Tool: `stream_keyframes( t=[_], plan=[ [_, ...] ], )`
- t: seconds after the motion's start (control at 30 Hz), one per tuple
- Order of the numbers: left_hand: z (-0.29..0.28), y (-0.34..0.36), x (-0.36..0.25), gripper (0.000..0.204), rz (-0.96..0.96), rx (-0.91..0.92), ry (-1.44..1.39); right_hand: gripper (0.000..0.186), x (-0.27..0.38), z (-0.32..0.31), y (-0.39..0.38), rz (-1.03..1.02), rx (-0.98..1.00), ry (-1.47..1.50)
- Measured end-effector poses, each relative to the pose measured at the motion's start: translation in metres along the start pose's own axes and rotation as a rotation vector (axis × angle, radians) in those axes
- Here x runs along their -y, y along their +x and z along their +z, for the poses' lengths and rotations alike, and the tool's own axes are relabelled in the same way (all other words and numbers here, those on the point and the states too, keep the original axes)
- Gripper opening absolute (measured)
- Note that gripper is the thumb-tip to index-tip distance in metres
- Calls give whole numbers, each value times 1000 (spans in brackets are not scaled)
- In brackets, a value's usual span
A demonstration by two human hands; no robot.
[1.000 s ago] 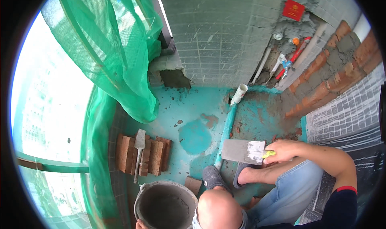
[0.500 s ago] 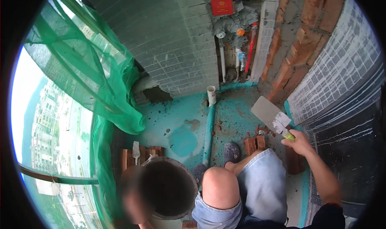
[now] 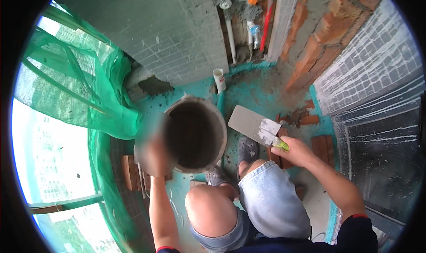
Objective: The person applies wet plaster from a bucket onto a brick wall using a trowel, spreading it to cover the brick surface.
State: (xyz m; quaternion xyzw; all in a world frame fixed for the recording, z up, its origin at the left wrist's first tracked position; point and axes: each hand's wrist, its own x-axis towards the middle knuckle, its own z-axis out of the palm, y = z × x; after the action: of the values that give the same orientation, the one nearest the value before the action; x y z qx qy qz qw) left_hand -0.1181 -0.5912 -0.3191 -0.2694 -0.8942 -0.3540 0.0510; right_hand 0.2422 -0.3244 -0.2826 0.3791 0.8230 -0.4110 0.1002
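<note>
My right hand (image 3: 293,151) is closed round the yellow-green handle of a flat rectangular trowel (image 3: 248,121). Pale mortar clings to the blade near the handle. The blade lies over the floor, just right of a round bucket (image 3: 223,122) with a dirty grey rim. My left hand (image 3: 157,157) is at the bucket's left side and seems to grip its rim, though a blur covers the fingers. The bucket's inside looks dark, and its contents are blurred.
A white pipe stub (image 3: 219,79) rises from the green-coated floor beyond the bucket. Bricks (image 3: 130,173) lie at left, with more bricks (image 3: 323,149) at right. Green netting (image 3: 106,115) hangs by the window. Exposed pipes (image 3: 267,24) run up the far wall recess.
My left hand and the bucket have moved forward, away from beside my knee. The trowel in my right hand has shifted left, closer to the bucket. The view has shifted too.
</note>
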Motion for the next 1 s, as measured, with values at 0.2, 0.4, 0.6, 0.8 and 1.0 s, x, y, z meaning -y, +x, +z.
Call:
stream_keyframes(
  t=[0.2,0.4,0.6,0.8,1.0],
  plan=[
    [29,1,39,38,179,-28,66,58,60,58,64,-94,133,-229],
    [47,29,-29,35,229,109,-15,30,106,118,168,-498,-254,-610],
    [58,26,-16,35,157,172,63,18,113,196,247,-510,-262,-876],
    [62,43,-38,38,14,184,3,20,118,254,189,-523,112,-946],
    [43,55,-7,37,-6,109,11,20,110,221,181,-670,353,-806]
  ],
)
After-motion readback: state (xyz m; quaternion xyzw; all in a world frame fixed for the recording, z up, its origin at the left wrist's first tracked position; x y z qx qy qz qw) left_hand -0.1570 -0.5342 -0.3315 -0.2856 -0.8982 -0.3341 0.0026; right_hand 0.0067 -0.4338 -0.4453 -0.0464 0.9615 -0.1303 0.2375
